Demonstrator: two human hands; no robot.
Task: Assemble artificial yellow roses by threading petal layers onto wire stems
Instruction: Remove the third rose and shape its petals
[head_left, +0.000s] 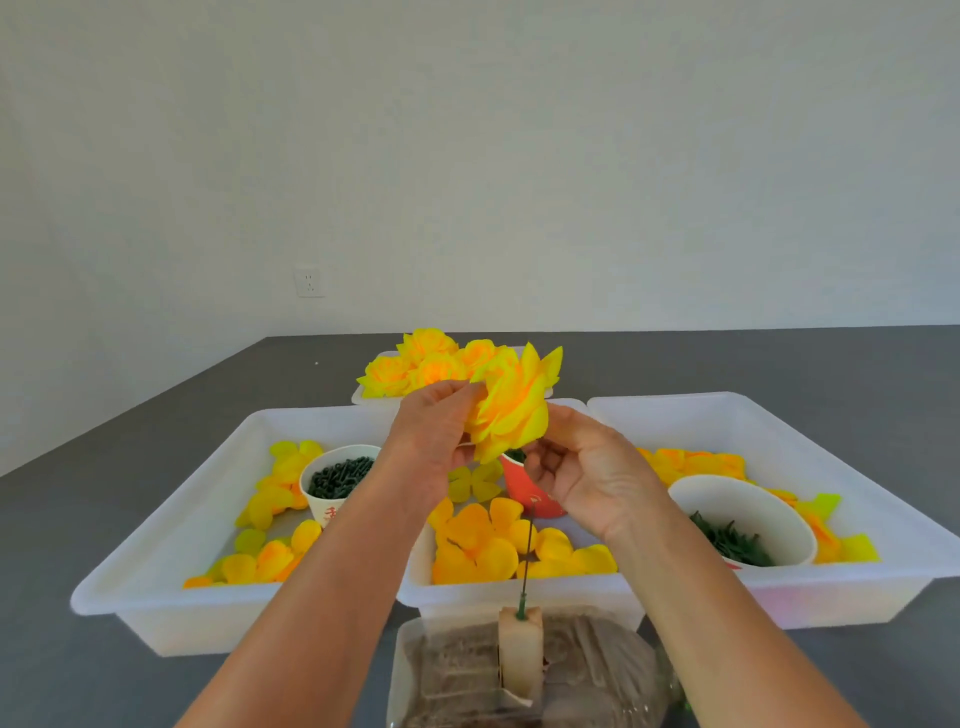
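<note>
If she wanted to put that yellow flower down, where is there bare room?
The bare grey tabletop left of the left white plastic tray, and the strip right of the right white tray. The trays themselves are crowded with loose yellow petals and paper cups.

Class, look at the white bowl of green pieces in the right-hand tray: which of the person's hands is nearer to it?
Right. The right hand is just left of the white bowl; the left hand is farther left, beyond the rose.

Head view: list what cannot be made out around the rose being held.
- Rose underside and stem joint: hidden by left hand and right hand.
- Red cup contents: mostly covered by the rose.
- White cup red print: too small to read.
</note>
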